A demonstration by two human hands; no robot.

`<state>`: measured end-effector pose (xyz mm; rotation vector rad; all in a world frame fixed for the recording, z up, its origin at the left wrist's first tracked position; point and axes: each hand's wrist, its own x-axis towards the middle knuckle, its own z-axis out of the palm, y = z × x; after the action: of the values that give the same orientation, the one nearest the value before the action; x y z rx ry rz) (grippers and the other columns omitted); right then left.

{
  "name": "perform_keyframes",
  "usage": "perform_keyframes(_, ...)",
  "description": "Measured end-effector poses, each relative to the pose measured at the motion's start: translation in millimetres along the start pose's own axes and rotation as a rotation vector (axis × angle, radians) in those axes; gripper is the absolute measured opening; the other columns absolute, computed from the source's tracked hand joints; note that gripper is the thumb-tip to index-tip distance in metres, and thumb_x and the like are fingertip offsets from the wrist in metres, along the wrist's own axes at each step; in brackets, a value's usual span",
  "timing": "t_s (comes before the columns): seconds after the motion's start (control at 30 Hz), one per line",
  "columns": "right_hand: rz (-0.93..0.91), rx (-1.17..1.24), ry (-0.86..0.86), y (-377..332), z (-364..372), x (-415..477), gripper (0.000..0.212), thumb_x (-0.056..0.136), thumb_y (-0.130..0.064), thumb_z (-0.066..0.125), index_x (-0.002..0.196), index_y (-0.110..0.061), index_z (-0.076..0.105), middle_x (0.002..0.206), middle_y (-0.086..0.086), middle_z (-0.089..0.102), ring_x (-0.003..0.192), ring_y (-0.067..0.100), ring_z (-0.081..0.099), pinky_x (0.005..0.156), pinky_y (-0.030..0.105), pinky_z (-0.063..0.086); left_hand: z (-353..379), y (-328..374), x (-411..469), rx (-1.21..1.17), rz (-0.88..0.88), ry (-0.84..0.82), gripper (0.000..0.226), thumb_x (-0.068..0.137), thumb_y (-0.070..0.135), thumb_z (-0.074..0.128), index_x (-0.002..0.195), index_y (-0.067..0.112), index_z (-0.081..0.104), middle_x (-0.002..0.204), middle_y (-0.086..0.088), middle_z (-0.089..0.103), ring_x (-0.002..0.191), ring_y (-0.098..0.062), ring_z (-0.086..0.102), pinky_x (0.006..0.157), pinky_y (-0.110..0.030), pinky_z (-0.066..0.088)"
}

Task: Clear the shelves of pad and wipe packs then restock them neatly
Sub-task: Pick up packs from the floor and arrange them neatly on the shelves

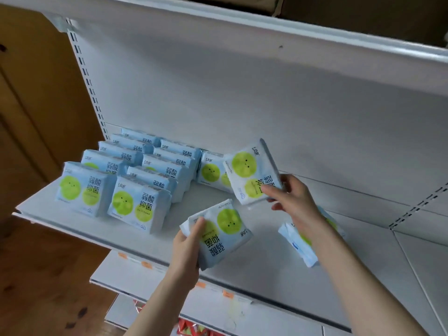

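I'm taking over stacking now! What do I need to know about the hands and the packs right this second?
Left hand: grips the upside-down pack over the front of the shelf.
Right hand: pinches the tilted pack beside the lone standing pack, which starts a third row.
Done: two upright rows stand on the shelf's left side.
Left to do: stand both held packs in the third row, then probably the loose pack lying flat under the right forearm.
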<state>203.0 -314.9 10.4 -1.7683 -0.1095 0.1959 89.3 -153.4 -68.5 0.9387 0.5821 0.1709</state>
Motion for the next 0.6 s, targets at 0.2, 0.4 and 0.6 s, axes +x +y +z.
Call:
perform_keyframes(0.2,-0.035,-0.178,-0.094,24,41,59,0.033,0.077,-0.004,0.073,0.106,-0.006,0.057,0.085,0.003,0.059,0.067,0.009,0.053,0.045,0.011,0.044,-26,10,-10,0.121,0.005,-0.055,0.021,0.088,0.021,0.06,0.104,0.007,0.063,0.089,-0.017,0.072,0.076,-0.027,0.07,0.063,-0.041,0.058)
perform_keyframes(0.4,-0.019,-0.112,-0.094,61,79,84,0.03,0.077,0.0,0.072,0.104,-0.001,0.058,0.08,0.004,0.059,0.065,0.009,0.052,0.052,0.014,0.045,-39,18,-15,0.117,0.032,-0.037,0.017,0.091,0.018,0.054,0.1,0.007,0.064,0.082,-0.012,0.073,0.072,-0.022,0.071,0.06,-0.036,0.059)
perform_keyframes(0.6,-0.073,-0.191,0.053,65,83,96,0.021,0.072,-0.006,0.076,0.085,-0.013,0.061,0.088,0.01,0.065,0.074,0.02,0.058,0.075,0.038,0.049,-39,18,-12,0.111,0.041,-0.032,0.018,0.09,0.018,0.055,0.101,0.006,0.064,0.082,-0.013,0.073,0.072,-0.023,0.071,0.057,-0.035,0.057)
